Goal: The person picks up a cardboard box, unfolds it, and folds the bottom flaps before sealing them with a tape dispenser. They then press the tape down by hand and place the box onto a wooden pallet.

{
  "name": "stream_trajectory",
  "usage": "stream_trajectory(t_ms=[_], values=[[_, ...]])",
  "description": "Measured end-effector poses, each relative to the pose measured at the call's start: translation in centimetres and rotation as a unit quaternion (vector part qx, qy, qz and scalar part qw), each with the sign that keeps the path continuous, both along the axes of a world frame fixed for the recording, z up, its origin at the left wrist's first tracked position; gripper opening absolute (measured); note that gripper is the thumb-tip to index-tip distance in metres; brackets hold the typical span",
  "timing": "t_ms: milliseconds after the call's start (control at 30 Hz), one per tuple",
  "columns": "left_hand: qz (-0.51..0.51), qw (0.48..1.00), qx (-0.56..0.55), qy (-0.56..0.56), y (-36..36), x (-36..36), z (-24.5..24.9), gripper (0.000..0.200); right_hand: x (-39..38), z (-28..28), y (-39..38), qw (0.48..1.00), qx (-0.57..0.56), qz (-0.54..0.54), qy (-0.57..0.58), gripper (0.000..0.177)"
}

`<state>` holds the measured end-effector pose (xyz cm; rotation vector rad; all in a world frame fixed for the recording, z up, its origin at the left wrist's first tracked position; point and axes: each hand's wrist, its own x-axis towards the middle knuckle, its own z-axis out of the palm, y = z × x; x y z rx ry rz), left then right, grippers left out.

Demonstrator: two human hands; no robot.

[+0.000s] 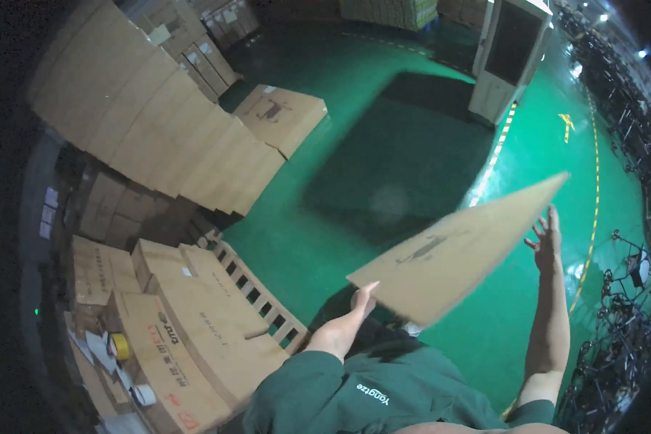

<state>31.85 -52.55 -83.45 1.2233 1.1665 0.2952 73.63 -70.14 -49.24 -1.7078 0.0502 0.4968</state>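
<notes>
A flat piece of brown cardboard (456,253), like a folded carton with a dark printed picture on its face, hangs tilted in front of my body. My left hand (365,295) grips its near left corner, with the thumb showing on the near side and the other fingers mostly hidden. Beside the raised right end of the cardboard is my right hand (547,237), its fingers spread and apart from the sheet as far as I can see.
Stacked cartons (195,340) stand at the lower left beside a wooden pallet (257,293), with yellow tape (119,346) on them. A leaning row of cardboard (159,116) and a carton (278,116) lie beyond. A cabinet (508,61) stands far right; dark metal parts (629,289) line the right.
</notes>
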Motion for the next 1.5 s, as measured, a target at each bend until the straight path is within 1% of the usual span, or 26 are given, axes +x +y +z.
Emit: stream_trajectory(t_ms=[67,167,200,233,267,367,400,433,467,500,567,600,667,767,867,900,967,1000,1067,1100,1167,1200,1267,1367,1467,1500], values=[[0.124,0.972,-0.2,-0.024,0.4,-1.5,2.4,0.027,0.2,-3.3,1.3,0.99,-0.126,-0.01,-0.064,0.085],[0.152,0.954,-0.254,-0.046,2.8,-2.0,2.0,0.029,-2.7,-4.9,2.7,0.989,-0.097,-0.036,-0.106,0.082],[0.099,0.966,-0.239,-0.003,3.4,-2.6,2.0,0.033,-2.2,-7.3,2.3,0.987,-0.099,-0.039,-0.117,0.08],[-0.016,0.978,-0.192,0.077,4.6,-3.1,2.0,0.041,-1.7,-9.6,1.9,0.984,-0.089,-0.053,-0.142,0.078],[-0.132,0.97,-0.138,0.151,5.9,-2.8,2.1,0.05,-0.6,-11.6,1.3,0.98,-0.076,-0.067,-0.171,0.077],[-0.25,0.948,-0.031,0.193,10.3,0.8,3.7,0.034,-4.4,-6.5,5.9,0.973,-0.115,-0.072,-0.185,0.071],[-0.264,0.951,-0.037,0.156,11.5,3.1,8.3,0.033,-6.2,-5.6,7.6,0.976,-0.113,-0.069,-0.175,0.071],[-0.288,0.954,-0.042,0.07,12.3,5.7,13.2,0.037,-7.9,-4.6,9.2,0.979,-0.102,-0.064,-0.166,0.07],[-0.309,0.95,-0.046,-0.02,12.6,8.4,18.6,0.046,-9.2,-3.4,11.0,0.981,-0.088,-0.059,-0.16,0.07],[-0.339,0.939,-0.034,-0.044,11.9,10.3,21.9,0.056,-9.8,-4.3,12.1,0.98,-0.08,-0.056,-0.172,0.07],[-0.437,0.886,0.02,-0.154,10.6,14.5,28.7,0.099,-10.4,-5.6,14.8,0.971,-0.043,-0.031,-0.232,0.072],[-0.439,0.879,0.005,-0.186,10.2,15.7,28.5,0.094,-10.7,-5.8,16.1,0.97,-0.033,-0.028,-0.238,0.072],[-0.44,0.839,-0.07,-0.313,8.4,18.3,28.1,0.076,-11.2,-6.4,17.6,0.966,-0.006,-0.015,-0.26,0.074],[-0.44,0.833,-0.017,-0.335,10.0,19.3,23.4,0.079,-9.0,-13.6,18.0,0.925,-0.093,0.03,-0.368,0.081],[-0.452,0.849,0.011,-0.274,11.1,18.5,25.2,0.095,-10.4,-12.4,17.8,0.961,-0.078,0.008,-0.264,0.065],[-0.461,0.846,-0.002,-0.266,10.7,18.3,26.4,0.093,-10.8,-12.1,17.2,0.967,-0.072,-0.02,-0.245,0.064],[-0.429,0.881,-0.004,-0.199,12.5,17.6,29.1,0.085,-11.2,-11.7,19.0,0.986,0.02,-0.044,-0.162,0.067],[-0.436,0.883,0.033,-0.17,12.8,17.9,29.8,0.082,-10.9,-10.3,18.2,0.985,-0.007,-0.039,-0.166,0.068],[-0.426,0.886,0.182,-0.039,13.8,17.0,31.2,0.069,-12.1,-8.0,17.1,0.981,-0.104,0.014,-0.162,0.072],[-0.44,0.869,0.226,-0.001,13.6,17.1,32.2,0.065,-11.8,-6.8,16.7,0.981,-0.124,0.03,-0.146,0.071],[-0.474,0.773,0.393,0.154,13.2,17.0,34.4,0.052,-11.6,-4.0,16.2,0.971,-0.202,0.098,-0.082,0.067],[-0.485,0.754,0.405,0.178,12.7,17.7,35.2,0.048,-11.3,-4.0,16.3,0.972,-0.198,0.105,-0.075,0.065],[-0.529,0.676,0.435,0.272,11.3,18.8,36.6,0.032,-10.8,-4.4,16.2,0.971,-0.193,0.138,-0.04,0.06],[-0.525,0.669,0.429,0.303,11.7,19.9,37.1,0.028,-8.6,-7.7,13.7,0.96,-0.2,0.179,-0.073,0.055],[-0.472,0.725,0.409,0.291,14.3,20.6,37.7,0.031,-8.0,-7.5,9.9,0.948,-0.209,0.225,-0.081,0.058],[-0.463,0.73,0.406,0.297,15.4,20.9,38.1,0.03,-8.1,-5.3,9.1,0.945,-0.21,0.238,-0.083,0.06]])
